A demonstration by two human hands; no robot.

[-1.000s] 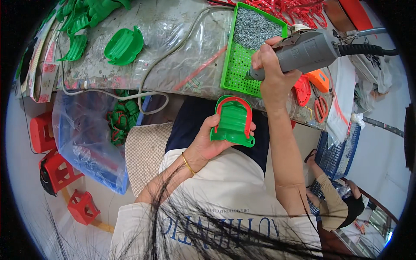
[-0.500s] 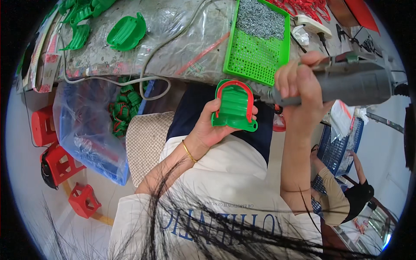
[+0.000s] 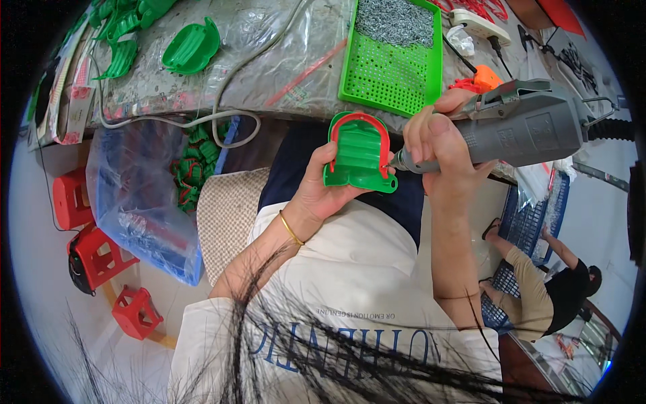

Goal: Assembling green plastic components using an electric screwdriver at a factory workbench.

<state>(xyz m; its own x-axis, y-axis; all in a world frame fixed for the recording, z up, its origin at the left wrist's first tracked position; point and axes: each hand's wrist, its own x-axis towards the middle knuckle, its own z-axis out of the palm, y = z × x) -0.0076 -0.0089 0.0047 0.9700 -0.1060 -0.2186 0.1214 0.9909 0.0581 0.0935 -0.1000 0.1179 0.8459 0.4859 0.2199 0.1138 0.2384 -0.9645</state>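
My left hand is closed round a green ribbed plastic shell over my lap. A red U-shaped strip lies inside the shell along its rim. In my right hand is a grey electric screwdriver, held sideways. Its tip meets the right end of the red strip; whether a screw sits there is too small to tell. Beyond my hands, a bright green perforated tray on the bench holds many small metal screws.
Other green shells lie at the bench's far left, beside a grey cable. A blue plastic-lined crate with green and red parts stands left of my lap. Red stools are at left. A power strip lies far right; a person sits at right.
The screwdriver has moved left and its tip now touches the red strip in the shell. My view has shifted slightly, and an orange object now shows behind the screwdriver.
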